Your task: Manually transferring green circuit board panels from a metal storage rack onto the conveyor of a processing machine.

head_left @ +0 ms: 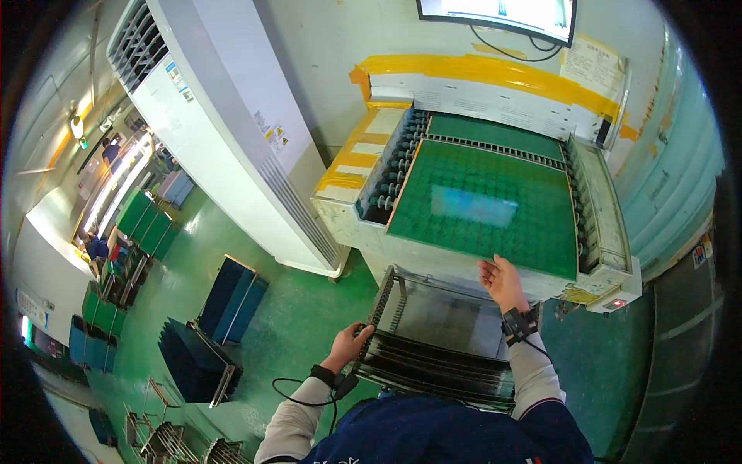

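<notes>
A large green circuit-board panel (479, 205) lies flat on a roller conveyor machine (610, 255), its front edge toward me. Behind it, on the same rollers, sits a second green panel (495, 135). My right hand (502, 282) is just short of the front panel's edge, fingers loosely bent and apart, with nothing seen in them. Below stands a slotted metal rack (386, 301), with several dark panels (440, 359) in its near part. My left hand (348, 348) is closed on the rack's left side rail. Both wrists wear black bands with cables.
A tall white air conditioner (232, 131) stands left of the machine. Racks of dark blue panels (197, 363) and empty metal racks (166, 437) stand on the green floor at left. A screen (502, 15) hangs above. Further off at left are people beside a lit line.
</notes>
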### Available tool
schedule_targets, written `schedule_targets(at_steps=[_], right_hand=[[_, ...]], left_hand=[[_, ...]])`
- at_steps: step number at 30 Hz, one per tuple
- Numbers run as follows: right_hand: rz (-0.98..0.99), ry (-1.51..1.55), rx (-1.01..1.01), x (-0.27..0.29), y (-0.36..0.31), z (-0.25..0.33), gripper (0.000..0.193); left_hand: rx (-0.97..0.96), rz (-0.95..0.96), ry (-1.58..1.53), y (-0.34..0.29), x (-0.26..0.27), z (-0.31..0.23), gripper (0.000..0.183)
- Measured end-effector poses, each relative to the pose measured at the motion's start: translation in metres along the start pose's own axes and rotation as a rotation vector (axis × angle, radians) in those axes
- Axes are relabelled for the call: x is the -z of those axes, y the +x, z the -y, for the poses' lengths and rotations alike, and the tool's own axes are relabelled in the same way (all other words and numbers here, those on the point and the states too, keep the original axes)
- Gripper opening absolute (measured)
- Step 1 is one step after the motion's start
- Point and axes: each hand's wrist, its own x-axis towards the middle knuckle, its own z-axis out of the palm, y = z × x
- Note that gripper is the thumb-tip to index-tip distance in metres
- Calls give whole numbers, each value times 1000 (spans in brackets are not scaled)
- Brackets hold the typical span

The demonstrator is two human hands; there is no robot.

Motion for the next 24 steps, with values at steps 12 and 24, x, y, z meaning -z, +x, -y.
schedule_targets(at_steps=[12,24], right_hand=[[709,-1377,-82,-3,-69,-64,51],[679,-1602,-79,-7,-105,-95,44]], left_hand=[[22,-28,58,3,-3,1,72],[64,-53,-14,-3,-3,-1,65]])
